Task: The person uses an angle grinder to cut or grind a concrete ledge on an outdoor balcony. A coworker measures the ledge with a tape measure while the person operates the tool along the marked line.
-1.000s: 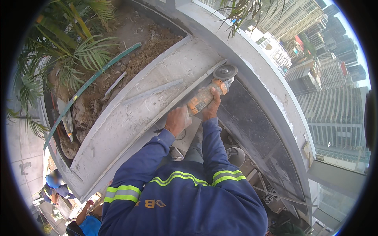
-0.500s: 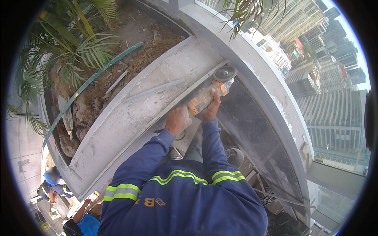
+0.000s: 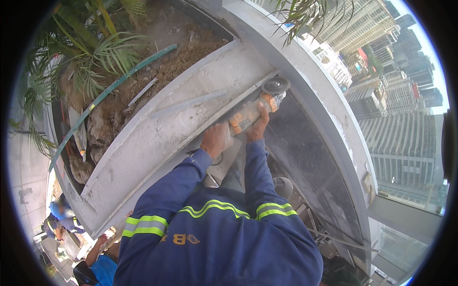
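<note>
- At the far left we see a palm point(image 3: 114, 57) and a green pipe point(image 3: 112, 86) bending over the soil point(image 3: 102, 136), all well apart from the hands.
- Next comes the pale ledge point(image 3: 143, 136), its straight edge slanting up to the right, roughly alongside the grinder.
- Our left hand point(image 3: 217, 138) sits just beyond that edge, its fingers clasped round the grinder's rear end; it is the hand farther from the disc.
- The grinder point(image 3: 247, 116) lies between our hands, its long axis running from lower left to upper right, the head pointing away from us.
- Our right hand point(image 3: 259, 125) grips the body's right side, fingers wrapped near the head, so it is the nearer to the disc.
- The disc point(image 3: 275, 86) is up and to the right of both hands, by the ledge's far corner; we cannot tell whether it touches there.
- Right of our hands stretches the dark wall point(image 3: 310, 143), with the curved parapet point(image 3: 334, 107) beyond.
</note>
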The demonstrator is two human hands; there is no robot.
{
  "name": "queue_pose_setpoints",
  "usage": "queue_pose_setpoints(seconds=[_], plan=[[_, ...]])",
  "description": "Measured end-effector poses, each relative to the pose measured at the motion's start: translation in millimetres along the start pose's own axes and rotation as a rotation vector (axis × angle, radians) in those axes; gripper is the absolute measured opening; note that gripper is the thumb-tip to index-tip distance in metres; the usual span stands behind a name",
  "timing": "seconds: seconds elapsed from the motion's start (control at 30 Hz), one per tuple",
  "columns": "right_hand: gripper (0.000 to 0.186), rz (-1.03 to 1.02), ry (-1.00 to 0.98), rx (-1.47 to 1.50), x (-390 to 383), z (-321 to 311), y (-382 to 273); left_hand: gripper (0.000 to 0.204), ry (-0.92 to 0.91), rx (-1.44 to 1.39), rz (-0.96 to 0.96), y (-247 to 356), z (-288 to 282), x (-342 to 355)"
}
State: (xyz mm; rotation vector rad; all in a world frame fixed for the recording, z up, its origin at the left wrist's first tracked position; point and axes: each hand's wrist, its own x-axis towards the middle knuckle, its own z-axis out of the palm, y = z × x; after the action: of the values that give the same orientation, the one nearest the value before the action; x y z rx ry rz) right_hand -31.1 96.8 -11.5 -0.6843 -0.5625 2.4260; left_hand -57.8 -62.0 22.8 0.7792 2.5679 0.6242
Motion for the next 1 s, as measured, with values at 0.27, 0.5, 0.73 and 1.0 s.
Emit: queue_pose_setpoints(seconds=[0.27, 0.5, 0.73, 1.0], plan=[[0.050, 0.015, 0.037, -0.033, -8, 8, 0, 0.026, 0.002, 0.021, 0.037, -2, -4, -6], [0.049, 0.008, 0.034, -0.038, -9, 5, 3, 0.028, -0.031, 0.007, 0.028, -3, -8, -9], [0.049, -0.005, 0.036, -0.030, -13, 8, 4, 0.029, -0.035, 0.018, 0.024, -4, -9, -12], [0.048, 0.018, 0.014, -0.004, -14, 4, 10, 0.030, -0.027, -0.019, -0.004, -9, -6, -13]])
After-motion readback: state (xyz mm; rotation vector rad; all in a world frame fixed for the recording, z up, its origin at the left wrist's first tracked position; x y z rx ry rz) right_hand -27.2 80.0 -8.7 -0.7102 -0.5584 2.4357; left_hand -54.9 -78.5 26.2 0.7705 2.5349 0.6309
